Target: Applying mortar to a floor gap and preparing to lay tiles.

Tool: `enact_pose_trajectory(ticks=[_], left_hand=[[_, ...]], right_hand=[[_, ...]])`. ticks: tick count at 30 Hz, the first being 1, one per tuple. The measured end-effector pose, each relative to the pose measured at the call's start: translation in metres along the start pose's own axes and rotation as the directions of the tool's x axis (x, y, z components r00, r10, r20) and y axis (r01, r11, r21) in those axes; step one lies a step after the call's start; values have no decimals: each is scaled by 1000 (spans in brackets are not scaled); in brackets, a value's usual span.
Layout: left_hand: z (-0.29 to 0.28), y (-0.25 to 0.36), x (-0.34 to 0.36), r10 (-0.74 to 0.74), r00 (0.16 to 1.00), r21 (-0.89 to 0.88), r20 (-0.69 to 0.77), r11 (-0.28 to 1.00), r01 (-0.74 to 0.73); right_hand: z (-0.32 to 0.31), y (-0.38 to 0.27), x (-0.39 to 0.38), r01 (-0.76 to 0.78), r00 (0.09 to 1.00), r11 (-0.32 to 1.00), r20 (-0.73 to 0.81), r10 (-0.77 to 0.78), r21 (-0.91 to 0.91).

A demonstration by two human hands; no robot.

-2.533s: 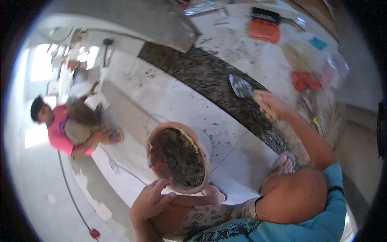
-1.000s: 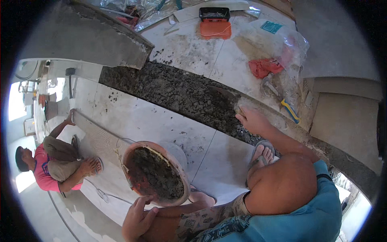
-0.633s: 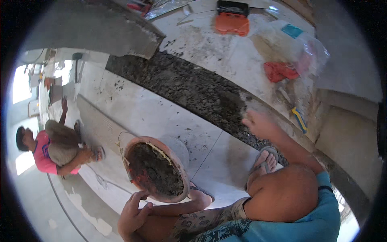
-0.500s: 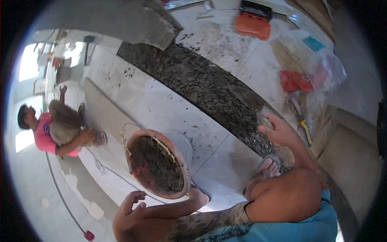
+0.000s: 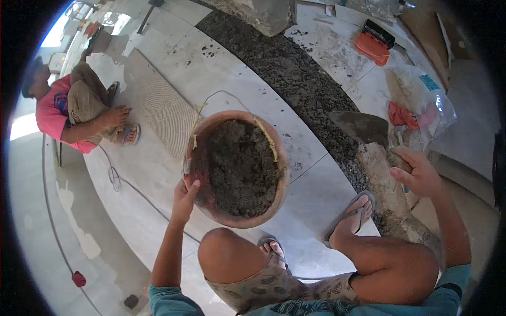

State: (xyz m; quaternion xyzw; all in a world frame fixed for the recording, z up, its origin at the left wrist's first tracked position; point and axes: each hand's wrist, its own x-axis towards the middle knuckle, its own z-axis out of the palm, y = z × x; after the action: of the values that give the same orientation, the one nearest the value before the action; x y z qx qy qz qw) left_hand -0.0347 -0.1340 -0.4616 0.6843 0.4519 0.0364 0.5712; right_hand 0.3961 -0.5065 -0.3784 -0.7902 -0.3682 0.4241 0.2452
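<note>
My left hand (image 5: 184, 200) is closed on the rim of a round, stained bucket (image 5: 276, 195) holding grey, crumbly mortar (image 5: 237, 166). My right hand (image 5: 419, 171) grips the handle of a trowel (image 5: 358, 124), whose blade lies over the right end of a long strip of dark, rough mortar (image 5: 311, 84) between pale tiles (image 5: 311, 184). My bent legs and sandalled feet are below the bucket and beside the strip.
A co-worker (image 5: 63, 110) in pink squats at left beside a ridged tile (image 5: 161, 105). A cable (image 5: 113, 174) crosses the floor. An orange-black case (image 5: 371, 47), red cloth (image 5: 403, 113) and plastic bag (image 5: 437, 105) lie at upper right; a concrete edge (image 5: 269, 13) juts above.
My left hand has risen from beside my knee to grip the bucket, which now stands higher in view. The trowel and right hand sit farther right; the co-worker's far hand has moved.
</note>
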Motion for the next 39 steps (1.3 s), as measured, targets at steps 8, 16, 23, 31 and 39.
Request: enact_pose_trajectory(ticks=[8, 16, 23, 31, 39], left_hand=[[18, -18, -12, 182, 983, -390, 21, 907, -159], [43, 30, -40, 328, 945, -66, -9, 942, -328], [101, 90, -59, 278, 961, 255, 3, 929, -269], [169, 104, -93, 113, 985, 252, 128, 957, -143], [239, 153, -133, -185, 978, 48, 94, 982, 181]], right_hand=[[90, -152, 26, 182, 980, 721, 61, -191, -668], [123, -129, 34, 162, 892, 491, -86, -444, -856], [114, -45, 2, 97, 928, 625, -157, -339, -775], [121, 43, -34, 160, 933, 833, -194, -302, -530], [88, 77, -44, 177, 937, 850, -181, -300, -496]])
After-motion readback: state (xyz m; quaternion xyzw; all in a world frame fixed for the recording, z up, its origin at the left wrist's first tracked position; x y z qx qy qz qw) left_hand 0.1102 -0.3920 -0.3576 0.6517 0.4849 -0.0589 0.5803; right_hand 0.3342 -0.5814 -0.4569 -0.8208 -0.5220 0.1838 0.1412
